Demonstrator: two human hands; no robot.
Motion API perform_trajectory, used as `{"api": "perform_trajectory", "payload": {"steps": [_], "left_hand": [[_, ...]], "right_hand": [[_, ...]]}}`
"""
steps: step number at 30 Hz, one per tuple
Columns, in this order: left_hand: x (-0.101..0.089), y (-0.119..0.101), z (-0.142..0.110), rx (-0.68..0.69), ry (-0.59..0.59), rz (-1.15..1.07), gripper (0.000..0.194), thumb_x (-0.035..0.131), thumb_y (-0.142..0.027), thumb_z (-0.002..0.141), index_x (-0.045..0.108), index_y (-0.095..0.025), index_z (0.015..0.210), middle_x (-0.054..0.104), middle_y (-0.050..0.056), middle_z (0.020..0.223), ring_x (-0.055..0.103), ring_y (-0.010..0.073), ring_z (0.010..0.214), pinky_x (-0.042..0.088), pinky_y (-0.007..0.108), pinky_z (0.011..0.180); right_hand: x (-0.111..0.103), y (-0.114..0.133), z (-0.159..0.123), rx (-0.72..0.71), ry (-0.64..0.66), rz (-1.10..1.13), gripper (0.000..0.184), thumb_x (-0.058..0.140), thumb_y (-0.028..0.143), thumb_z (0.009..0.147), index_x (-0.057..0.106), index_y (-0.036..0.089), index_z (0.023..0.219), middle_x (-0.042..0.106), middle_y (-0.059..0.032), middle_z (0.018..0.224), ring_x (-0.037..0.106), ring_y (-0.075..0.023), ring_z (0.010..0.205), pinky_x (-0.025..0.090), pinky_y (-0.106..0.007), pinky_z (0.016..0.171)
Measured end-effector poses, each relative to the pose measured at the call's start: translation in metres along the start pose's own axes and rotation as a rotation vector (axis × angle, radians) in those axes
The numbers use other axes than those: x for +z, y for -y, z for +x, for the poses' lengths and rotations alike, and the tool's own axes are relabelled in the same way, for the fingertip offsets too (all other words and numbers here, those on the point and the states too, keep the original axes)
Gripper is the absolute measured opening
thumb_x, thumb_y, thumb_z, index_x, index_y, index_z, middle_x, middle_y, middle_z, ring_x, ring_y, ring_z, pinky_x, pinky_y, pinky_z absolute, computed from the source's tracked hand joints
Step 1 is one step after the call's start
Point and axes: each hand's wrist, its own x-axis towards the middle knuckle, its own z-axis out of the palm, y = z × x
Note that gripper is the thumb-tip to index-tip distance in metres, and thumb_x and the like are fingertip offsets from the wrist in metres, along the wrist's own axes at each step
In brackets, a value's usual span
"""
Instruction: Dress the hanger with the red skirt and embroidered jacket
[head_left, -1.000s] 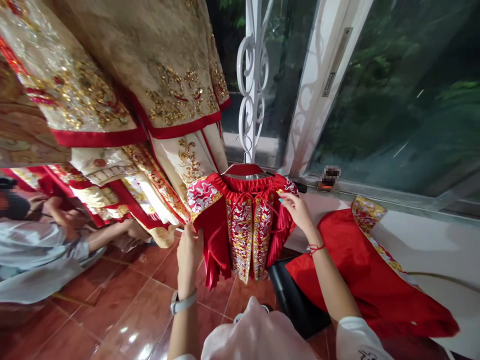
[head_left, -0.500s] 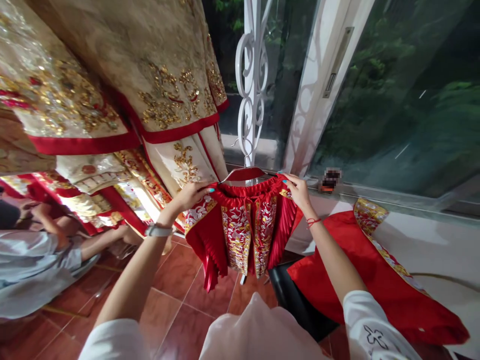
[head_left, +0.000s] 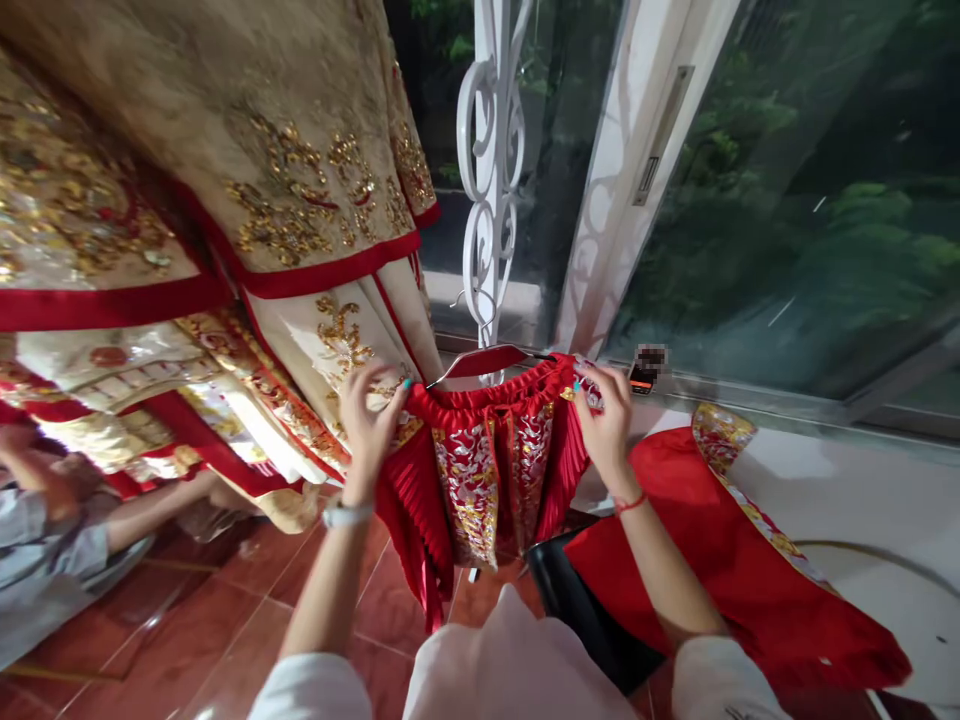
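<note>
A small red pleated garment with silver and gold embroidered panels hangs from a red hanger hooked on a white scrolled window grille. My left hand grips the garment's left upper edge, fingers curled over the cloth. My right hand pinches its right upper corner by the embroidered trim. Both wrists are raised toward the hanger.
Cream and gold embroidered robes with red borders hang close on the left. Another red garment lies on the white ledge at right, beside a black seat. Another person's arm reaches over the red tiled floor at lower left.
My left hand rose from the garment's lower left side to its top edge. My right hand stayed at the right corner. The garment's shoulders are now gathered closer to the hanger.
</note>
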Motion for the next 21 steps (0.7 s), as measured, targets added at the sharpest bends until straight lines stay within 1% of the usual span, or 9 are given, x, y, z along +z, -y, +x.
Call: {"api": "perform_trajectory", "payload": {"steps": [2,3,5,7,9,12,16,18,21], "left_hand": [[0.028,-0.005,-0.047,0.111,-0.342,0.055,0.023,0.052,-0.036,0.09,0.062,-0.018,0.099,0.061,0.005,0.087,0.06,0.0218,0.087,0.051,0.041,0.088],[0.046,-0.007,-0.069,0.154,-0.335,0.071,0.021,0.054,-0.034,0.088,0.061,-0.018,0.099,0.06,0.006,0.089,0.06,0.0221,0.087,0.051,0.041,0.087],[0.084,-0.007,-0.101,0.107,-0.139,0.087,0.031,0.06,-0.03,0.084,0.058,-0.017,0.112,0.06,0.013,0.109,0.059,0.0263,0.104,0.049,0.044,0.095],[0.115,-0.005,-0.113,-0.046,-0.124,0.048,0.036,0.057,-0.028,0.087,0.052,-0.017,0.121,0.058,0.016,0.119,0.057,0.0275,0.112,0.045,0.047,0.101],[0.129,0.0,-0.11,-0.191,-0.104,-0.065,0.029,0.051,-0.028,0.092,0.05,-0.018,0.119,0.06,0.013,0.111,0.06,0.0239,0.104,0.048,0.042,0.096],[0.12,0.002,-0.1,-0.308,0.085,-0.271,0.017,0.047,-0.032,0.095,0.052,-0.02,0.106,0.06,0.003,0.089,0.06,0.0165,0.08,0.049,0.03,0.079],[0.09,-0.012,-0.101,-0.289,0.249,-0.282,0.014,0.049,-0.033,0.092,0.055,-0.02,0.092,0.058,0.0,0.081,0.056,0.0148,0.078,0.046,0.025,0.075],[0.078,-0.024,-0.105,-0.241,0.275,-0.208,0.013,0.049,-0.032,0.092,0.054,-0.02,0.09,0.06,0.001,0.084,0.056,0.015,0.079,0.044,0.025,0.075],[0.064,-0.039,-0.107,-0.217,0.319,-0.106,0.022,0.049,-0.038,0.094,0.054,-0.019,0.085,0.057,-0.001,0.075,0.052,0.014,0.069,0.039,0.025,0.066]], "right_hand": [[0.018,0.009,-0.029,0.119,0.056,0.084,0.021,0.054,0.026,0.09,0.071,0.022,0.102,0.072,-0.0074,0.095,0.067,-0.0217,0.087,0.055,-0.036,0.083],[0.031,0.011,-0.042,0.194,0.151,0.135,0.019,0.054,0.027,0.09,0.07,0.021,0.098,0.071,-0.0059,0.087,0.066,-0.0201,0.077,0.055,-0.033,0.073],[0.062,0.011,-0.06,0.309,0.324,0.206,0.016,0.056,0.031,0.088,0.069,0.021,0.093,0.071,-0.0054,0.081,0.065,-0.0195,0.071,0.053,-0.031,0.068],[0.087,0.01,-0.068,0.353,0.366,0.25,0.016,0.059,0.035,0.087,0.066,0.021,0.088,0.071,-0.0068,0.085,0.066,-0.0211,0.079,0.054,-0.033,0.075],[0.099,0.008,-0.069,0.375,0.356,0.323,0.017,0.057,0.037,0.087,0.063,0.022,0.086,0.07,-0.0069,0.088,0.066,-0.0216,0.086,0.054,-0.034,0.081],[0.096,0.01,-0.068,0.461,0.365,0.433,0.019,0.053,0.041,0.088,0.06,0.023,0.088,0.068,-0.0049,0.086,0.065,-0.0205,0.083,0.055,-0.033,0.078],[0.087,0.02,-0.078,0.563,0.403,0.491,0.023,0.067,0.043,0.078,0.062,0.022,0.088,0.067,-0.0048,0.091,0.065,-0.0214,0.091,0.053,-0.035,0.087],[0.087,0.024,-0.085,0.72,0.42,0.647,0.026,0.069,0.045,0.076,0.063,0.023,0.09,0.067,-0.0035,0.089,0.065,-0.0214,0.093,0.053,-0.035,0.086],[0.081,0.024,-0.086,1.001,0.516,1.012,0.022,0.066,0.043,0.081,0.058,0.024,0.087,0.061,0.0015,0.072,0.062,-0.0164,0.072,0.053,-0.029,0.066]]}}
